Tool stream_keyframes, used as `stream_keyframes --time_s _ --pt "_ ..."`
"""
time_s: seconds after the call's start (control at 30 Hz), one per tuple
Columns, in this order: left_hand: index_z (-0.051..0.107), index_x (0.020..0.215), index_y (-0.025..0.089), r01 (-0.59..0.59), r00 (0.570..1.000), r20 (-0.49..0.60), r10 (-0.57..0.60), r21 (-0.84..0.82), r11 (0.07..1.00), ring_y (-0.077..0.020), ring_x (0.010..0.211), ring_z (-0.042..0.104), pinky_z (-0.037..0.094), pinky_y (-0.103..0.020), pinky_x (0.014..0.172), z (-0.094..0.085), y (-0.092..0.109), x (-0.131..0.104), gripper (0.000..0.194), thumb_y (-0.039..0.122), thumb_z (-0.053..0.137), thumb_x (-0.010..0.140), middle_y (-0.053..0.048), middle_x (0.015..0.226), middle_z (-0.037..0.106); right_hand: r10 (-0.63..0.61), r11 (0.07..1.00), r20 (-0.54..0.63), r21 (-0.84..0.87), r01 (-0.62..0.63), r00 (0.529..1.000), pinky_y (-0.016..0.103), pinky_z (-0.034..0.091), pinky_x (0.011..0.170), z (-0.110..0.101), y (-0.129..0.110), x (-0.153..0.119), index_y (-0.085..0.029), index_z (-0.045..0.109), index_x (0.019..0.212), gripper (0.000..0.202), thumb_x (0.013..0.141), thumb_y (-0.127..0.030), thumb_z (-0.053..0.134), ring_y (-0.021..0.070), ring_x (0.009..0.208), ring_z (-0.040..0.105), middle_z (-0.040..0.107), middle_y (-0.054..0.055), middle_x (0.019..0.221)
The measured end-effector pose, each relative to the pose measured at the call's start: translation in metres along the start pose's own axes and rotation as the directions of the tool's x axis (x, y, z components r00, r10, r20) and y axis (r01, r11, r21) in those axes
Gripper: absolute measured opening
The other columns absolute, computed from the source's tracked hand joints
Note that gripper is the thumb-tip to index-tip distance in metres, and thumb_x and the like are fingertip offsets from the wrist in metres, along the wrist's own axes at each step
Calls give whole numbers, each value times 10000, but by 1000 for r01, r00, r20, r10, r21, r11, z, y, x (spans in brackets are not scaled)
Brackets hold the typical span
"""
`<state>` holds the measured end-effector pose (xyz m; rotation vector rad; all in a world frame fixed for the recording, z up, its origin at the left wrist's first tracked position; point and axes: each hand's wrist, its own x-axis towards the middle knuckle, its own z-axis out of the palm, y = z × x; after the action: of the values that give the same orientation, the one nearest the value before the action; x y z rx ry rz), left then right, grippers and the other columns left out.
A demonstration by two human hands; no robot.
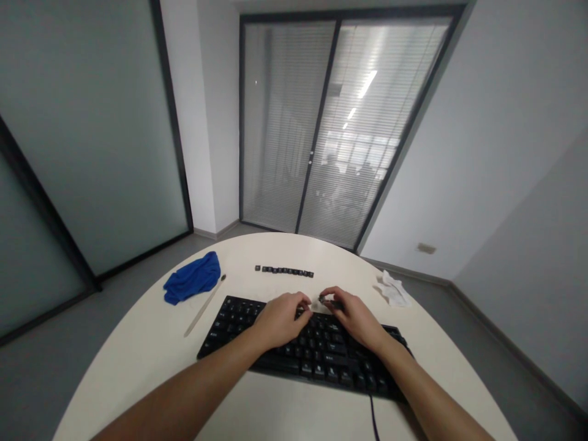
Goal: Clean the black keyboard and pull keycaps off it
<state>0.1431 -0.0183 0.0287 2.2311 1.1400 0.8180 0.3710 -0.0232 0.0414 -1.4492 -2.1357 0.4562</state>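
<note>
A black keyboard (321, 352) lies at a slant on the table beneath both hands. My left hand (282, 318) is over its upper middle, fingers curled and thumb close to the forefinger; anything between them is too small to make out. Just to the right, my right hand (353, 315) pinches a small dark object (322, 299) at the keyboard's back edge, its kind unclear. Beyond the hands runs a row of loose black keycaps (289, 271), with one keycap (258, 267) slightly apart at the left end.
On the left of the round white table (147, 361) lie a crumpled blue cloth (193, 278) and a thin pale stick with a dark tip (204, 306). White crumpled tissue (394, 289) rests near the right edge. A cable (373, 416) runs from the keyboard towards me.
</note>
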Motion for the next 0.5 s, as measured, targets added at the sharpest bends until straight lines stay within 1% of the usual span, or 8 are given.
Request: stream_keyframes --time_s 0.07,0.13,0.27,0.37,0.5 --pt "651 1022 229 -46 999 23 45 77 996 -236 977 634 485 -352 864 -2 5 -1 206 339 533 894 -50 1030 698 90 994 -14 -64 -91 996 335 456 748 -4 9 3 -225 610 1091 249 901 -343 502 226 793 638 691 38 842" --pt "662 997 225 -67 997 44 63 116 991 -238 977 626 489 -352 857 -3 8 -1 198 324 529 888 -50 1019 694 155 978 -33 -138 -158 987 329 451 731 -7 19 9 -219 629 1055 259 902 -388 507 237 796 651 709 59 855" --pt "669 996 222 -64 997 54 57 150 987 -236 971 622 491 -351 863 -2 8 0 212 325 520 887 -51 1009 693 267 906 -53 -328 -269 962 295 439 696 -6 31 31 -218 680 1003 228 873 -366 564 231 807 660 728 84 896" --pt "671 988 222 -66 997 56 58 160 985 -235 959 624 494 -350 857 -1 7 0 217 334 510 893 -50 1000 696 292 881 -65 -371 -295 954 288 431 696 -2 37 51 -215 703 971 205 840 -344 612 232 822 660 728 85 888" --pt "668 990 220 -70 996 65 60 162 984 -235 948 627 494 -348 844 -2 7 0 220 332 504 896 -50 999 698 298 866 -94 -391 -310 950 281 430 723 3 39 73 -217 705 991 209 824 -325 638 231 898 658 723 87 950"
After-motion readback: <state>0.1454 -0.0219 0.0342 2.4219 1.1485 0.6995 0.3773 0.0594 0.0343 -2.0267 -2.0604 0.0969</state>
